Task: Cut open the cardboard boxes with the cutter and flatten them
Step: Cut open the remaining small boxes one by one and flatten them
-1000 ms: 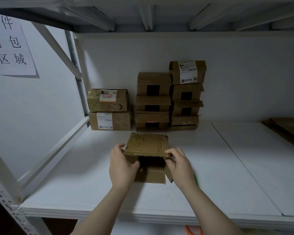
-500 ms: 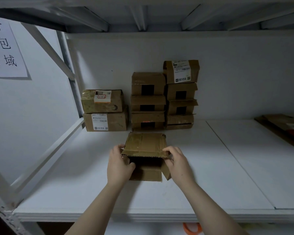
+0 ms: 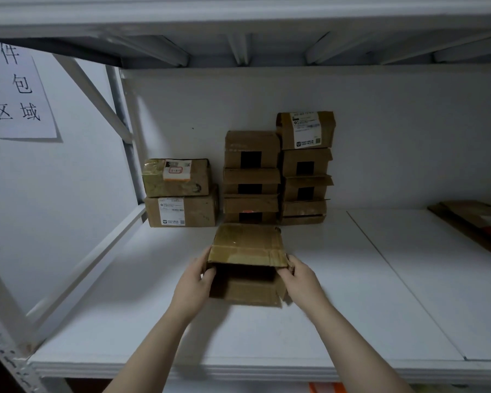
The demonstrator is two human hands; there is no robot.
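Observation:
A small brown cardboard box (image 3: 247,245) lies on the white shelf (image 3: 338,307) with its opened end facing me and its flaps loose. My left hand (image 3: 194,285) grips its left side, thumb at the open edge. My right hand (image 3: 301,279) grips the right side, fingers curled at the top right corner. No cutter shows in the head view.
Against the back wall stand two stacked labelled boxes (image 3: 179,194) on the left and two taller stacks of small boxes (image 3: 278,177) beside them. Flattened cardboard (image 3: 474,219) lies at the far right. A diagonal rack brace (image 3: 91,268) runs along the left side.
The view has shifted slightly. Both hands keep hold of the box, which has moved a little away from me toward the stacks.

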